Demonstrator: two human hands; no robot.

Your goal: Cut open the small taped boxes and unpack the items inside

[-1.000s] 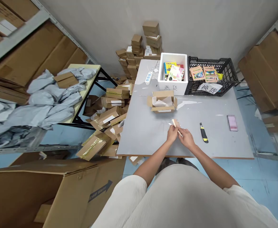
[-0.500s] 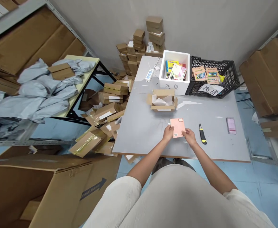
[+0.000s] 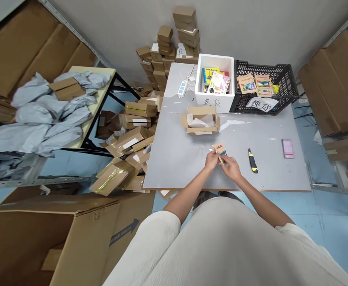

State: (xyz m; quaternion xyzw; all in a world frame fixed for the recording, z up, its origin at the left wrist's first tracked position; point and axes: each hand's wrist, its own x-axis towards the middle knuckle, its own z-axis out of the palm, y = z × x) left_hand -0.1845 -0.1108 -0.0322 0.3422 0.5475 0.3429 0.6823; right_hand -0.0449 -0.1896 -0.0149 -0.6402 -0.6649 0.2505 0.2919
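A small book [image 3: 219, 148] with an orange-pink cover and a coloured picture is tilted between my two hands, above the front half of the grey table [image 3: 174, 159]. My left hand [image 3: 212, 159] grips its left side, and my right hand [image 3: 231, 167] closes on its lower right part, covering much of it. Beyond the hands stands an open cardboard box [image 3: 202, 130] with white wrapping paper [image 3: 200, 121] inside. A black and yellow cutter [image 3: 252, 161] lies to the right of my right hand.
At the table's back stand a white foam box [image 3: 215, 99] of books and a black crate [image 3: 287, 85] with similar orange books. A pinkish packet [image 3: 288, 149] lies far right. Cartons [image 3: 132, 139] pile up left of the table; grey parcels [image 3: 33, 131] cover a side table.
The book has turned from its plain pink side with a barcode to its pictured side and now tilts, with my hands closer together. The camera view has shifted slightly.
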